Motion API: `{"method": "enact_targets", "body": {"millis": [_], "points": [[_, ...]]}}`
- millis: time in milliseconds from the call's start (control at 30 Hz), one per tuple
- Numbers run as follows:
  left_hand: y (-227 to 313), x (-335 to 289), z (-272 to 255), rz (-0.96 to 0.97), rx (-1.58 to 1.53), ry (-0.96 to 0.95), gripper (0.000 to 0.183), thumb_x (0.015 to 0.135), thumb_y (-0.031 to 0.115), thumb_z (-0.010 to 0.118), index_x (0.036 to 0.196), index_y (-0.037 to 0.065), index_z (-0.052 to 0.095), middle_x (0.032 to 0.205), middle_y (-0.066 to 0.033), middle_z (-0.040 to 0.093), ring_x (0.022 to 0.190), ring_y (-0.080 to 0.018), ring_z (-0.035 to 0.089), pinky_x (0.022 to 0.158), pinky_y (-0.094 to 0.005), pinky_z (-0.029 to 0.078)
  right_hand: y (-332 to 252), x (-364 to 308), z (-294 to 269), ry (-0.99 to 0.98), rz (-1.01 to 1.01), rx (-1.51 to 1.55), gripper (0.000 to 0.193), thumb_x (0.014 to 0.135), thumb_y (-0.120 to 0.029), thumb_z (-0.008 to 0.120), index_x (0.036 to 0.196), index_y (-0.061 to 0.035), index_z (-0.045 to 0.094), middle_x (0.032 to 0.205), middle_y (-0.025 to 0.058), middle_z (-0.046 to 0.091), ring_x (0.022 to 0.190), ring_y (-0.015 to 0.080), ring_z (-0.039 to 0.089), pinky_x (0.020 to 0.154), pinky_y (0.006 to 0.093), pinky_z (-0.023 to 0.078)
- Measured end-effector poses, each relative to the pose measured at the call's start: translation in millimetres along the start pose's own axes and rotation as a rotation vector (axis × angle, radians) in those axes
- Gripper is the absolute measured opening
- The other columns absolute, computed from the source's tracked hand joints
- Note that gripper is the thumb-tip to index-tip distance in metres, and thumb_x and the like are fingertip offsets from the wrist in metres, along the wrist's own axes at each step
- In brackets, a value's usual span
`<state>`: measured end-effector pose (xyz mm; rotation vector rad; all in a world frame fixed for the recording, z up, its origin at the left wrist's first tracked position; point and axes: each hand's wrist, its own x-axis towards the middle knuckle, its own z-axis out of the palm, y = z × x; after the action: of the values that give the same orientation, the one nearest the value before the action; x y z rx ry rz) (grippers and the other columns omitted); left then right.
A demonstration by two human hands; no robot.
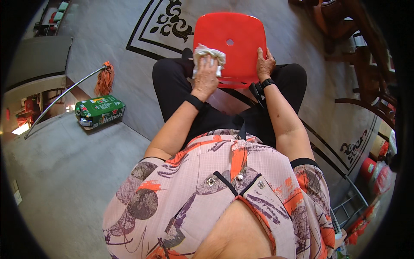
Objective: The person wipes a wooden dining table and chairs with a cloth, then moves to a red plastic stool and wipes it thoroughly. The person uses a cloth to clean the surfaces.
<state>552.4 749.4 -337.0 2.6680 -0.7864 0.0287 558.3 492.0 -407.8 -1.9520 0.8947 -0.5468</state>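
A red plastic stool (233, 32) stands between my knees, its square seat with rounded corners and a small round hole in the middle. My left hand (206, 77) presses a crumpled white cloth (218, 57) on the left edge of the seat, its fingers lying over the cloth. At the opposite edge, my right hand (265, 64) grips the rim, with the thumb on top and the other fingers partly hidden along the side. The stool's legs are mostly out of sight beneath the seat.
To the left, a green pack of cans (101, 111) lies on the grey floor beside an orange mop head (104, 80) with a long handle. Dark carved wooden furniture (366, 60) fills the upper right. A metal rack (351, 200) and red items are at lower right.
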Motion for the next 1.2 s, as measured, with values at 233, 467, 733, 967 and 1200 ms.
{"method": "enact_targets", "body": {"millis": [233, 467, 733, 967, 1200], "points": [[-76.1, 113.2, 6.7, -0.031, 0.011, -0.028, 0.057, 0.077, 0.010, 0.061, 0.134, 0.008, 0.056, 0.135, -0.0260, 0.048, 0.129, -0.0427, 0.045, 0.108, -0.0487, 0.037, -7.5, -3.1, -7.7, -0.009, 0.000, -0.054, 0.055, 0.087, -0.044, 0.070, 0.126, -0.0056, 0.067, 0.111, 0.0227, 0.069, 0.102, 0.0374, 0.067, 0.089, 0.0411, 0.052], [-57.7, 189.1, 42.4, 0.201, 0.274, -0.075, 0.060, 0.085, 0.021, 0.055, 0.144, 0.016, 0.050, 0.151, -0.0249, 0.042, 0.146, -0.0356, 0.032, 0.117, -0.0605, 0.020, -13.6, -9.5, -9.9, 0.024, -0.029, -0.110, 0.052, 0.087, -0.042, 0.070, 0.125, -0.0062, 0.067, 0.105, 0.0216, 0.069, 0.099, 0.0370, 0.066, 0.087, 0.0415, 0.052], [76.0, 195.6, 61.4, 0.498, 0.124, -0.171, 0.046, 0.089, 0.029, 0.058, 0.136, 0.028, 0.060, 0.152, -0.0180, 0.042, 0.145, -0.0423, 0.028, 0.120, -0.0593, 0.012, -8.2, -11.4, -9.4, 0.005, -0.062, -0.099, 0.047, 0.088, -0.038, 0.070, 0.124, -0.0084, 0.068, 0.107, 0.0207, 0.069, 0.098, 0.0358, 0.068, 0.086, 0.0395, 0.053], [39.4, 229.8, 66.9, 0.500, -0.021, 0.130, 0.038, 0.089, 0.026, 0.059, 0.126, 0.022, 0.064, 0.132, -0.0134, 0.058, 0.129, -0.0318, 0.047, 0.114, -0.0471, 0.031, -6.5, -14.1, -8.8, 0.014, -0.056, -0.050, 0.047, 0.089, -0.038, 0.070, 0.124, -0.0070, 0.067, 0.107, 0.0202, 0.069, 0.098, 0.0373, 0.067, 0.086, 0.0408, 0.053], [-70.2, 260.2, 47.2, 0.038, 0.069, -0.167, 0.036, 0.090, 0.026, 0.050, 0.121, 0.015, 0.064, 0.118, -0.0193, 0.065, 0.110, -0.0353, 0.063, 0.095, -0.0462, 0.048, -17.5, -17.0, -11.3, -0.010, -0.009, -0.033, 0.050, 0.091, -0.040, 0.068, 0.126, -0.0051, 0.066, 0.111, 0.0204, 0.069, 0.101, 0.0376, 0.066, 0.089, 0.0416, 0.052]]}}
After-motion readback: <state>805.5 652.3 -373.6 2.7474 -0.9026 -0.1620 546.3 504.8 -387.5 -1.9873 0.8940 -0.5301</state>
